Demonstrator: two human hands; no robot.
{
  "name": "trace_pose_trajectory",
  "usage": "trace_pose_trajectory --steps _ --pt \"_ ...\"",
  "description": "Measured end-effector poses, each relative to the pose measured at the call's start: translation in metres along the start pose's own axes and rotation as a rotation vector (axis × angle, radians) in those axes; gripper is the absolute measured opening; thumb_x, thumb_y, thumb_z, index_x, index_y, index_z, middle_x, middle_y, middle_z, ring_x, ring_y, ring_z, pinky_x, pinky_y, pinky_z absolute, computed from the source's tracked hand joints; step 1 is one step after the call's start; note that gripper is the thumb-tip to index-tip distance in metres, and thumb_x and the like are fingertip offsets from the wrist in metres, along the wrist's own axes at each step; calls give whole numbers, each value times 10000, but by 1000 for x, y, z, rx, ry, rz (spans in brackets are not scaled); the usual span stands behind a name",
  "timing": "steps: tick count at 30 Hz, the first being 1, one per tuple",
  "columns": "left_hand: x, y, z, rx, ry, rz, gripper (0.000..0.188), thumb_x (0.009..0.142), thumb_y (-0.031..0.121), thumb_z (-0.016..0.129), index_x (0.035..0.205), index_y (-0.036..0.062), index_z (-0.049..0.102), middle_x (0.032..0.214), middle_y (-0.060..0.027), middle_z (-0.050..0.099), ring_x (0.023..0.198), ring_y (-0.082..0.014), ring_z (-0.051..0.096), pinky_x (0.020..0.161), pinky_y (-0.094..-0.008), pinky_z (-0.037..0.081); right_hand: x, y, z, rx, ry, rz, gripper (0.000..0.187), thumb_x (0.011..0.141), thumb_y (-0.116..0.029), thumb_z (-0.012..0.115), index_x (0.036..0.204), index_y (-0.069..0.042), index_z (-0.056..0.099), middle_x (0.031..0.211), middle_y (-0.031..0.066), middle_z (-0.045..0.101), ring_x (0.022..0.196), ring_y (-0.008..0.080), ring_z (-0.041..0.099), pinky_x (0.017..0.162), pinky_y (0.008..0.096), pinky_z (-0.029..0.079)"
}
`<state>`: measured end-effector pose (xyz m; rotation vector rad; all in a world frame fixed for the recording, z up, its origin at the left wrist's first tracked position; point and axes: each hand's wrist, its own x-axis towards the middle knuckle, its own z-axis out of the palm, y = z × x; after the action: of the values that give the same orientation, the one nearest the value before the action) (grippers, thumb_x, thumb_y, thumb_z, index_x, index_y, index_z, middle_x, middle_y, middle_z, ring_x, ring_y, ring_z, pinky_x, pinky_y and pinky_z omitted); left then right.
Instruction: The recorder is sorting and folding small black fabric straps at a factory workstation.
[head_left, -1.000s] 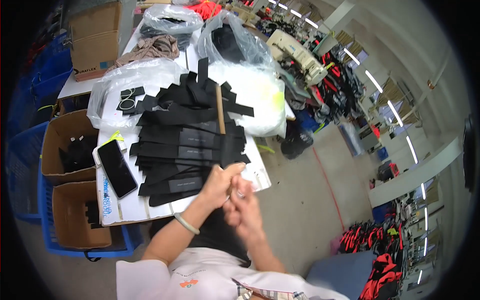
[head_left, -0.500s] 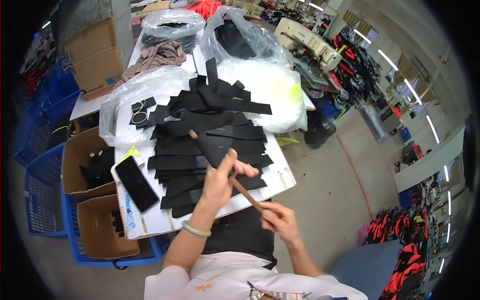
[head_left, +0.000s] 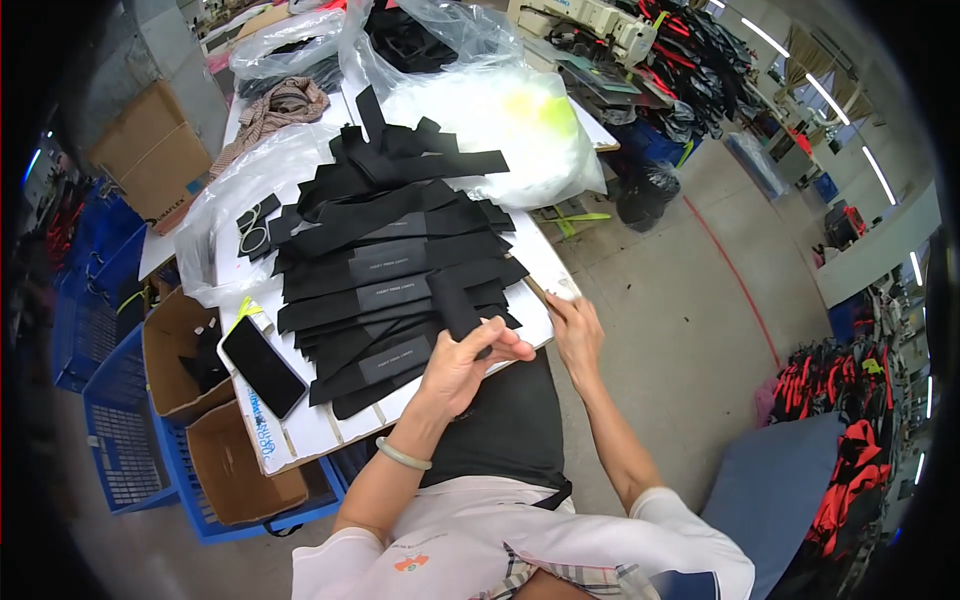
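A black fabric strip (head_left: 452,302) stands up from my left hand (head_left: 462,368), pinched between thumb and fingers at the table's near side. My right hand (head_left: 578,335) grips a thin brown wooden stick (head_left: 537,290) by its lower end, just off the table's right edge. The stick's far tip lies over or against the black strips, and I cannot tell whether it touches them. Under and beyond both hands spreads a stack of black strips (head_left: 390,262) in overlapping rows, several with grey printed panels. More loose strips (head_left: 385,160) lie heaped behind it.
On the white table (head_left: 548,262), a black phone (head_left: 264,366) and thread scissors (head_left: 254,237) lie left of the strips. Clear plastic bags (head_left: 485,130) fill the far side. Cardboard boxes (head_left: 240,470) in blue crates (head_left: 130,430) stand below at left. A sewing machine (head_left: 590,28) is beyond.
The stick has come away from the strip in my left hand and moved right with my right hand. My left hand has shifted slightly right, still holding the strip. The view has tilted.
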<state>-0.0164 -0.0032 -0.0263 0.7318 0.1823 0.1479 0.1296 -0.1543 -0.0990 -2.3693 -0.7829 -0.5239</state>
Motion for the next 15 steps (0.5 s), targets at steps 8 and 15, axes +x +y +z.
trace_pose_trajectory --steps 8,15 --pt "-18 -7 3 294 -55 -13 242 885 181 569 912 -51 634 895 -182 666 855 -265 652 826 -356 502 41 -63 -52 1127 -358 93 412 758 -126 674 1155 -34 616 1028 94 623 963 179 574 842 290 431" --pt "-29 -16 -3 450 -187 -35 301 898 161 580 1082 -77 575 961 -152 654 885 -207 631 828 -318 489 43 -102 -70 1311 -662 97 197 687 -14 742 870 19 680 784 54 608 694 90 533 619 225 419"
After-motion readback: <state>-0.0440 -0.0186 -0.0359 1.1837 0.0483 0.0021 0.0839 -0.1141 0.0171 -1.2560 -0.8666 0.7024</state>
